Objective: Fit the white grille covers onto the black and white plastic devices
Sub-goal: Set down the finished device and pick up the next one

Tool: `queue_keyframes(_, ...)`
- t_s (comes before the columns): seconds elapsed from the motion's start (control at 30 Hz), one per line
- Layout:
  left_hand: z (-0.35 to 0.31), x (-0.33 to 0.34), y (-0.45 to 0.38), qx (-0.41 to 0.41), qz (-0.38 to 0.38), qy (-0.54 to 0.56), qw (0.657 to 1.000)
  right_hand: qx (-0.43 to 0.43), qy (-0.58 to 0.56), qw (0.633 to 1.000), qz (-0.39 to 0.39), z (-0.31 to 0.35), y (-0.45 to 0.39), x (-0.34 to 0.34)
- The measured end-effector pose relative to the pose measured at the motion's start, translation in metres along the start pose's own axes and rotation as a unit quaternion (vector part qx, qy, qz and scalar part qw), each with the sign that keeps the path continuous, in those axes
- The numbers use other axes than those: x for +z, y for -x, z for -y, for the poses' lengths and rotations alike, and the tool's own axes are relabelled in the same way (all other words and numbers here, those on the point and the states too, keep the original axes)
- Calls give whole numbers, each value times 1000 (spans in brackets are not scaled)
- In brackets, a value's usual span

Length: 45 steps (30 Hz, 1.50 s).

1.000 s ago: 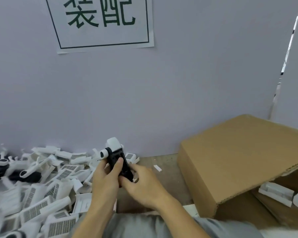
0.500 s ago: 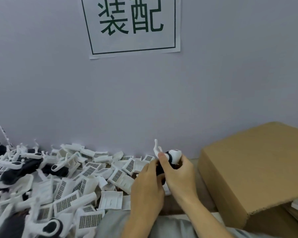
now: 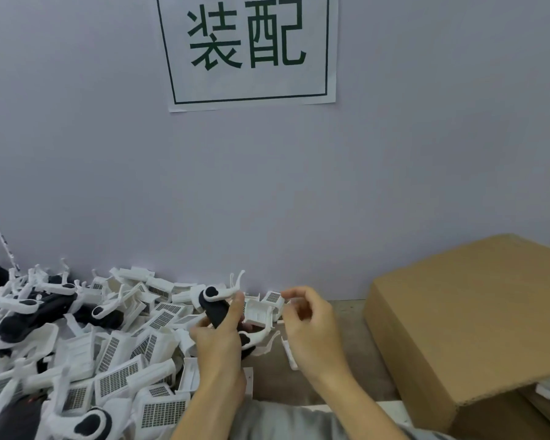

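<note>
While the left hand (image 3: 218, 341) is gripping a device (image 3: 216, 308) upright over the tabletop (image 3: 346, 338), the right hand (image 3: 310, 325) is hovering beside it, fingers loosely curled, apparently empty. Covers (image 3: 118, 377) are lying heaped at left, probably for easy reach.

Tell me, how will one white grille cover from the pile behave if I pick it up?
A grille cover is probably light and stiff, being thin moulded plastic. It should not roll, since it is flat and boxy. The fine mesh may be fragile, so grip the rim.
</note>
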<state>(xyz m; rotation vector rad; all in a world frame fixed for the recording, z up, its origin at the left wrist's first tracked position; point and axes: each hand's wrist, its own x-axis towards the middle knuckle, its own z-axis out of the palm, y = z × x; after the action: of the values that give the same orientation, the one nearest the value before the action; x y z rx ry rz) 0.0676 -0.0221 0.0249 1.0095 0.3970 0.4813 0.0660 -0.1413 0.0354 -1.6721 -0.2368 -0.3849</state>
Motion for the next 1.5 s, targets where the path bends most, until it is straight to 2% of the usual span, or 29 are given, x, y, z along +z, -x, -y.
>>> queue_keyframes(0.07,-2,2,2,-24,30,55,998,119,-42,990,66,-7,1,-2)
queue_keyframes(0.13,-3,3,4,-54,54,109,991,235,-160,947,151,-8,4,-1)
queue_keyframes(0.17,-3,2,4,-57,62,110,990,253,-201,927,189,-9,5,-1)
queue_keyframes(0.23,-4,0,5,-42,86,66,993,226,-212,920,240,-11,6,1)
queue_keyframes(0.37,0,3,13,18,119,5,993,206,-182,938,212,-16,6,5)
queue_keyframes(0.57,6,4,16,8,116,-3,993,146,-84,963,208,-21,6,7)
queue_keyframes(0.73,10,2,13,-5,117,14,993,137,-87,968,192,-26,5,12)
queue_keyframes(1.0,13,0,8,-11,109,17,994,127,-49,963,234,-29,7,10)
queue_keyframes(1.17,10,0,8,-36,96,50,993,156,-89,952,248,-31,6,12)
queue_keyframes(1.37,10,4,12,10,96,6,995,145,-75,959,233,-37,4,13)
queue_keyframes(1.5,9,4,13,15,94,-10,995,169,-112,950,237,-35,3,13)
